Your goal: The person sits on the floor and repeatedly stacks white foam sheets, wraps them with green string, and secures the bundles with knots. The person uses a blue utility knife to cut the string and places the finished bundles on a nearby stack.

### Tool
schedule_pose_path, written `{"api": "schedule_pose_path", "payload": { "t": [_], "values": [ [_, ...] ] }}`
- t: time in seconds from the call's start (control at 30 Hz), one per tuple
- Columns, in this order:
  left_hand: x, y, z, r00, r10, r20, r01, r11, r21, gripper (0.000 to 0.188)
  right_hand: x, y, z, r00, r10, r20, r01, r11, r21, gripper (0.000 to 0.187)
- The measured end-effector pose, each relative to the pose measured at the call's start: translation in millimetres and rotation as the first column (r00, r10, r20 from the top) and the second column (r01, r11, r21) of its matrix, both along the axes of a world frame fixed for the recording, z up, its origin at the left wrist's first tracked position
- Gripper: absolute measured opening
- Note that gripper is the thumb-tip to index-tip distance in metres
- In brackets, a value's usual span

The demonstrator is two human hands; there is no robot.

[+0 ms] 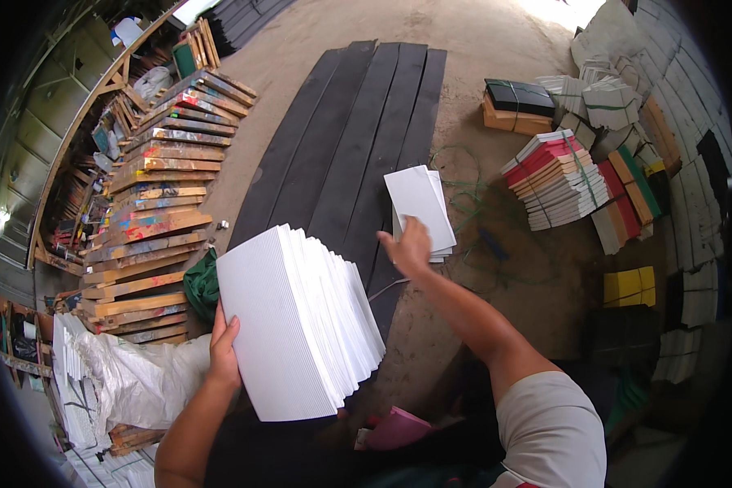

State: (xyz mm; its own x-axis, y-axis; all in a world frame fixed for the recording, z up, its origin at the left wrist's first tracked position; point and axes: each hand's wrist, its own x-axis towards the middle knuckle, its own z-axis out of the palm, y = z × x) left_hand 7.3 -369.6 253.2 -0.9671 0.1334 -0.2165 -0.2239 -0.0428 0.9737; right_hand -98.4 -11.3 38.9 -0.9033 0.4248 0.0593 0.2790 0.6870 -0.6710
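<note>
A thick stack of white, finely ribbed sheets (281,325) stands tilted in front of me, its edges fanned out toward the right. My left hand (226,346) grips its left edge, thumb on the near face and the other fingers partly hidden. Farther off, a smaller pile of white sheets (419,199) lies slightly askew at the right edge of the dark plank bench (317,154). My right hand (411,248) is stretched out over the near end of that pile, fingers apart and blurred. Whether it touches the sheets I cannot tell.
Paint-stained wooden frames (163,187) are piled along the left. A green cloth (203,281) and a white sack (150,378) lie near my left arm. Tied bundles of coloured sheets (557,183) stand on the right, with loose green strapping (464,195) on the floor. Something pink (398,427) sits below.
</note>
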Motion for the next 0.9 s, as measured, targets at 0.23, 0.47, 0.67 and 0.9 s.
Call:
{"api": "schedule_pose_path", "payload": {
  "t": [0.23, 0.47, 0.67, 0.9],
  "values": [
    [1.5, -15.6, -16.6, 1.000, 0.007, 0.011, -0.007, 1.000, 0.008, 0.073, -8.1, 101.4, -82.5, 0.823, -0.230, 0.519, 0.239, 0.970, 0.051, 0.099],
    [4.7, -21.2, -19.2, 1.000, 0.013, -0.002, -0.013, 1.000, 0.012, 0.073, -19.9, 95.6, -59.2, 0.861, -0.195, 0.470, 0.229, 0.973, -0.014, 0.091],
    [3.2, -16.7, -14.5, 1.000, 0.002, -0.002, -0.002, 0.999, 0.053, 0.075, -50.6, 102.5, -3.8, 0.992, 0.013, 0.129, -0.016, 1.000, 0.024, 0.069],
    [0.1, -12.7, -16.0, 1.000, -0.005, 0.028, 0.004, 0.998, 0.064, 0.075, -25.9, 83.2, -3.3, 0.946, 0.037, 0.323, -0.148, 0.934, 0.325, 0.084]
  ]
}}
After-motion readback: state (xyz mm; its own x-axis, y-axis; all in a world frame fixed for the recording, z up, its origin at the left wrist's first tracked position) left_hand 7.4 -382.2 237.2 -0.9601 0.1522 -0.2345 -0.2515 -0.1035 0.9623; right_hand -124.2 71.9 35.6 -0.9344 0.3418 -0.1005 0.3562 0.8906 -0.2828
